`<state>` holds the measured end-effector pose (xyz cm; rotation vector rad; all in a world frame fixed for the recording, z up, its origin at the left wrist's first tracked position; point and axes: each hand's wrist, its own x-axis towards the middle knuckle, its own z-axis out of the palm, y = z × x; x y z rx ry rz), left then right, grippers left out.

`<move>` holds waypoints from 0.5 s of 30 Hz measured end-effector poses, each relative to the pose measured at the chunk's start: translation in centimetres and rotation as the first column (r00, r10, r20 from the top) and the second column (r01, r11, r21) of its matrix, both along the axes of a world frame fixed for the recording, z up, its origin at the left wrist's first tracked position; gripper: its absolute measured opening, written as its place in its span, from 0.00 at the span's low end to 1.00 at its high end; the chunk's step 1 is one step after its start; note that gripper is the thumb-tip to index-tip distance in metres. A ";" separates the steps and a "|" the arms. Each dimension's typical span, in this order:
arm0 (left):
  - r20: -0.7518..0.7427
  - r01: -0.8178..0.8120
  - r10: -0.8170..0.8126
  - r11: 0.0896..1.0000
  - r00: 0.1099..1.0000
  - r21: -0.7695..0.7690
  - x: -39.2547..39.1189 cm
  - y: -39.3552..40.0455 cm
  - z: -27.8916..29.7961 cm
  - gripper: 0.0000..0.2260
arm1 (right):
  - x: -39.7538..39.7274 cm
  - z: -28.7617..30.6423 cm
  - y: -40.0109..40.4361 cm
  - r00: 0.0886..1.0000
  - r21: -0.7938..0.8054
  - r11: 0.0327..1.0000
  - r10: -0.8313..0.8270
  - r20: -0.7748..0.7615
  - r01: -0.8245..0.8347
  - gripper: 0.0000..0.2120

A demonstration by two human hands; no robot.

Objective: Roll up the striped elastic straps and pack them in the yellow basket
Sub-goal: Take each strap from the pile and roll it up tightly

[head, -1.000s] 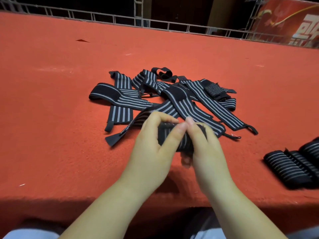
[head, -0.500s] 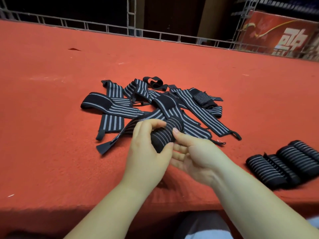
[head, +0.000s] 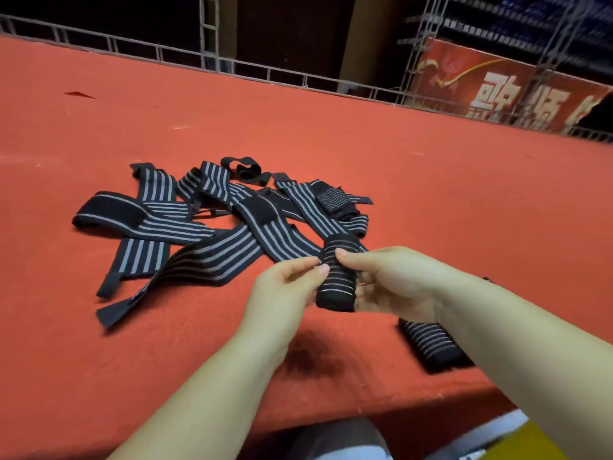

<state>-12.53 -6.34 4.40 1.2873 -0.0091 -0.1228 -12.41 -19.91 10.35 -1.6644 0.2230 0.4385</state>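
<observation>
The rolled strap (head: 338,273) sits in the middle of the frame, held up above the red counter (head: 431,200). The right hand (head: 394,283) has its grip curled round it. The left hand (head: 288,287) touches its side with thumb and fingertip. The roll looks done, its long side running from near to far. One more roll (head: 431,346) lies at lower right. A pile of loose straps (head: 212,220) waits at middle left. A bit of yellow basket (head: 530,443) shows at bottom right, and I cannot tell what is in it.
</observation>
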 end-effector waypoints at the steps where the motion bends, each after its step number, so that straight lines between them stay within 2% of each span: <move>1: -0.105 0.086 -0.092 0.994 0.990 -0.063 0.0 -0.7 0.1 0.08 | 0.2 0.0 -0.8 1.000 -0.030 1.000 0.007 0.003 -0.007 0.07; 4: -0.236 0.209 -0.231 0.971 0.944 -0.112 0.3 -2.8 0.3 0.09 | 0.7 0.3 -3.3 0.999 -0.117 0.993 0.032 0.004 -0.031 0.08; 11: -0.360 0.261 -0.308 0.949 0.881 -0.175 1.6 -8.6 0.1 0.03 | 1.6 1.5 -9.5 0.998 -0.350 0.937 -0.014 -0.058 -0.007 0.10; 15: -0.404 0.309 -0.362 0.932 0.840 -0.191 1.7 -12.3 -0.4 0.07 | 1.5 1.0 -12.7 0.998 -0.493 0.870 -0.037 -0.058 0.003 0.10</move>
